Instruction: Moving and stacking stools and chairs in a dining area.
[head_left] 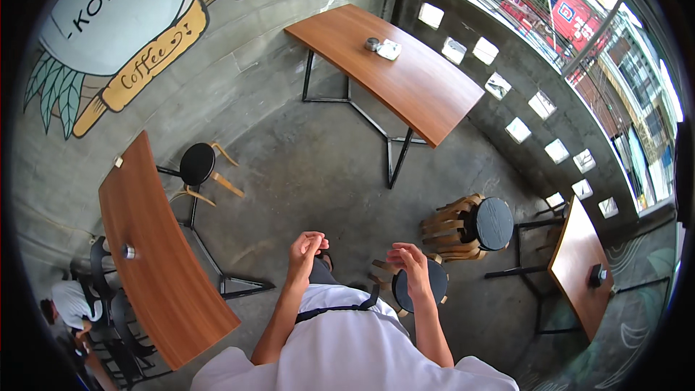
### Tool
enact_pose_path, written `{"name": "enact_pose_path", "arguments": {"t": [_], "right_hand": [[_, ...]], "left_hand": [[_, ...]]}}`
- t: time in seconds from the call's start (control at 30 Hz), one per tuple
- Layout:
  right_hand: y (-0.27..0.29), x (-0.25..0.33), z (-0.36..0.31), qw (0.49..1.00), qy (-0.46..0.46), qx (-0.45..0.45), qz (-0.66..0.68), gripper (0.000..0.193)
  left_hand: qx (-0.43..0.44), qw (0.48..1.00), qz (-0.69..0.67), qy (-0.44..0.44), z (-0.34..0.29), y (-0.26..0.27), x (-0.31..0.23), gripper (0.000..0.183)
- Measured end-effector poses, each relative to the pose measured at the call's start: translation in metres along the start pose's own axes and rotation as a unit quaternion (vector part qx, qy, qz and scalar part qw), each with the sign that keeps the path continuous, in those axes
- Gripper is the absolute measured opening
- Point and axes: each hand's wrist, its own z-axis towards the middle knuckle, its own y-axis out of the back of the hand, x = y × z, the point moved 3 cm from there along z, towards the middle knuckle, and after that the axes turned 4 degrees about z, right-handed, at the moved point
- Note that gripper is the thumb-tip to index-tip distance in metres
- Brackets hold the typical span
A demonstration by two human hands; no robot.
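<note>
My left hand (307,247) is raised in front of my body, fingers loosely curved toward the right and nothing visible in it. Level with it, my right hand (407,257) has half-bent fingers that point left, and it too shows no object. The hands are apart, with floor showing between them. Beneath my right hand and forearm stands a stool (439,284) with a round black seat and wooden legs; the forearm hides part of it. I wear a white top with a black strap (337,310) at the waist.
A long wooden table (163,253) stands left, with a black-seated stool (198,164) beside it. Another table (405,87) at the back carries a small grey container (372,44) and a white packet (389,49). Stacked stools (494,223) and a smaller table (575,268) are right. A person (72,304) sits far left.
</note>
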Motion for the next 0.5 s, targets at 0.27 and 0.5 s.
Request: {"name": "enact_pose_path", "arguments": {"t": [0.27,0.5], "right_hand": [[-0.133,0.042,0.069,0.990,0.053,0.107,-0.072,0.029],[-0.254,0.044,0.117,0.983,0.080,0.130,-0.103,0.031]], "left_hand": [[-0.085,0.993,-0.062,-0.057,0.048,0.089,-0.043,0.019],[-0.050,0.986,-0.144,-0.062,0.095,0.187,-0.103,0.034]]}}
